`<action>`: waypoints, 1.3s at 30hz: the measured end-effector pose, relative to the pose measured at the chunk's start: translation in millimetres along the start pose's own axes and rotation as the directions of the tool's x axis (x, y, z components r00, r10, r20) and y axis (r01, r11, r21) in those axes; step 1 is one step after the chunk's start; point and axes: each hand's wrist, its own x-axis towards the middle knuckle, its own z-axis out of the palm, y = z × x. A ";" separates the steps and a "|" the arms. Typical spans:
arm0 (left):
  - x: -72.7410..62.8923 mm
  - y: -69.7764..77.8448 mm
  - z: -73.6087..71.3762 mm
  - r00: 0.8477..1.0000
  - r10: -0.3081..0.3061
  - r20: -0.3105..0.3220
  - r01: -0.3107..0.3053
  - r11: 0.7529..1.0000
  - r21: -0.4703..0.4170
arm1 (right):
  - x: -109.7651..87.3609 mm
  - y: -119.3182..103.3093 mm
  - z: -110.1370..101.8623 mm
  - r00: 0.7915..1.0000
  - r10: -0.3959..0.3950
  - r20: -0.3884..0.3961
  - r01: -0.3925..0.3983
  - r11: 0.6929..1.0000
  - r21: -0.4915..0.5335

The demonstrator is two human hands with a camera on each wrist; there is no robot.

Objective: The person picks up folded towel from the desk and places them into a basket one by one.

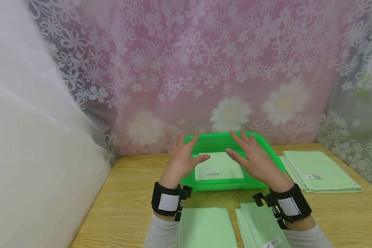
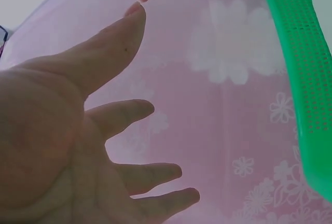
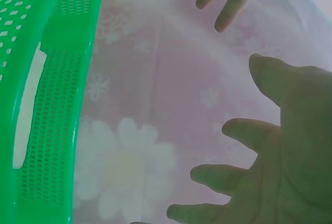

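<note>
Both hands hang in the air over a green plastic basket (image 1: 226, 186), fingers spread and holding nothing. The left hand (image 1: 181, 160) is over the basket's left side, its palm and parted fingers showing in the left wrist view. Over the right side is the right hand (image 1: 255, 162), with its thumb pointing toward the left hand. A folded light green cloth (image 1: 220, 163) with a white label lies in the basket. Nearer the person, another folded green cloth (image 1: 207, 227) lies below the left hand, and a labelled folded cloth (image 1: 257, 220) lies by the right wrist.
A further folded green cloth (image 1: 323, 170) with a label lies to the right of the basket. Everything stands on a wooden table (image 1: 127, 193). A pink flowered curtain (image 1: 186, 69) hangs behind it, and a white sheet (image 1: 34, 137) hangs along the left.
</note>
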 end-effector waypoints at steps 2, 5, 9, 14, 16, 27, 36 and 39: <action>-3.9 0.0 -2.1 1.000 -0.001 -0.002 0.001 1.000 -0.003 | -2.2 -2.5 -0.6 1.000 0.000 -0.001 0.000 1.000 -0.006; -10.6 1.4 -5.6 1.000 0.015 -0.004 -0.015 1.000 -0.005 | -5.0 -6.0 -2.3 1.000 -0.002 0.001 0.002 1.000 -0.015; -20.8 3.5 -12.1 0.999 0.044 0.000 -0.044 0.999 -0.007 | -8.6 -11.0 -7.0 1.000 -0.012 -0.004 0.012 1.000 -0.023; -35.7 3.6 -22.1 0.998 0.056 0.005 -0.056 0.998 -0.015 | -12.7 -17.9 -10.9 1.000 -0.024 -0.004 0.024 0.999 -0.028; -41.6 3.6 -25.4 0.998 0.067 0.003 -0.067 0.998 -0.016 | -14.2 -19.8 -11.4 1.000 -0.030 -0.003 0.030 0.999 -0.031; -67.9 2.1 -32.6 0.994 0.103 0.045 -0.103 0.995 0.013 | -33.4 -18.6 -19.1 0.998 -0.051 -0.038 0.049 0.998 -0.048; -83.7 -9.7 -44.9 0.995 0.090 0.031 -0.091 0.996 0.023 | -53.4 -5.4 -35.8 1.000 -0.024 -0.016 0.022 0.995 -0.093; -86.5 -11.3 -47.7 0.997 0.056 0.045 -0.057 0.998 0.024 | -55.9 -4.0 -37.3 0.999 -0.027 -0.026 0.025 0.995 -0.092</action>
